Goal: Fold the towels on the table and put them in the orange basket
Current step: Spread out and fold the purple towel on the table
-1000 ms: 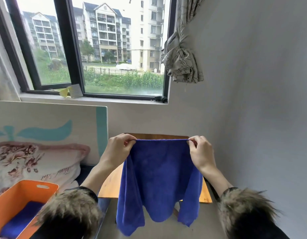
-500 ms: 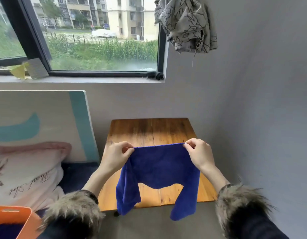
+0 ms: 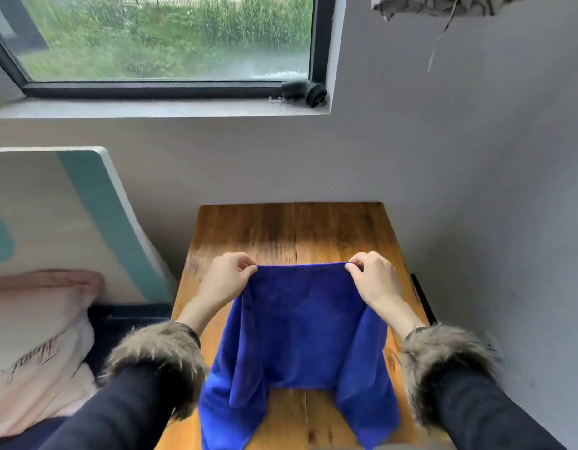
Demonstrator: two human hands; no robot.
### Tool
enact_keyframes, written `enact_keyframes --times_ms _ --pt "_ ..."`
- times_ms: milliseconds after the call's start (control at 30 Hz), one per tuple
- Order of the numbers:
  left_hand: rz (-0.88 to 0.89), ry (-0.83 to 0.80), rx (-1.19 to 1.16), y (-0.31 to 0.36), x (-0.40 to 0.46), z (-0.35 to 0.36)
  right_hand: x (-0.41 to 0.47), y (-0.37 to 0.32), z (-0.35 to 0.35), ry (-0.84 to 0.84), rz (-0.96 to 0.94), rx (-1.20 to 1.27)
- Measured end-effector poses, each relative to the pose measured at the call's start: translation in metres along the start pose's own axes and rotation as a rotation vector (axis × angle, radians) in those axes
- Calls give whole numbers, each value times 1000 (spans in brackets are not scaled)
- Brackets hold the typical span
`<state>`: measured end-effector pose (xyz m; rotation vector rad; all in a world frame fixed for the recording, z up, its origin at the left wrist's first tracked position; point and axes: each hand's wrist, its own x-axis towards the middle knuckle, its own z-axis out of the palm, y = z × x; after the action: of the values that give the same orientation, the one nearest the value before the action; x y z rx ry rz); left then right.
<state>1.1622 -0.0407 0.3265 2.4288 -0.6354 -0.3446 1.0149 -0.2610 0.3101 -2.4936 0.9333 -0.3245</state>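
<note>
- Towel point(image 3: 300, 332): blue, and I see it held up by its top edge over the wooden table point(image 3: 291, 232), the upper edge stretched nearly straight between both hands.
- My left hand point(image 3: 224, 279) pinches the top left corner, thumb and forefinger closed on the cloth, the other fingers curled in.
- My right hand point(image 3: 375, 280) pinches the top right corner the same way, fingers curled around the edge.
- The cloth hangs doubled from the held edge; its middle falls short while two longer flaps drop at the left and right, reaching past the near edge of the table.
- Whether the lower part touches the tabletop I cannot tell.
- Both sleeves are dark with fur cuffs point(image 3: 158, 358) at the wrists.
- The table stands against the grey wall, under a window point(image 3: 164, 43) looking onto green plants.
- A small black object point(image 3: 304, 92) lies on the sill at the window's right corner.
- To the left of the table I see a pale pillow point(image 3: 34, 339) leaning on a white and teal board point(image 3: 70, 206).
- A patterned curtain point(image 3: 443, 4) hangs at the top right.
</note>
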Motion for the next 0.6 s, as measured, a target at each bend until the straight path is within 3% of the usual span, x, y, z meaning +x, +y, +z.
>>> enact_keyframes --times_ms 267,467,600 --pt "-113 21 -17 -17 117 55 102 20 69 -97 -3 -40" --pt "-317 -221 6 -84 79 118 70 39 138 -437 -62 -142" --pt "-482 -236 54 -112 46 148 42 37 177 -609 -71 -190"
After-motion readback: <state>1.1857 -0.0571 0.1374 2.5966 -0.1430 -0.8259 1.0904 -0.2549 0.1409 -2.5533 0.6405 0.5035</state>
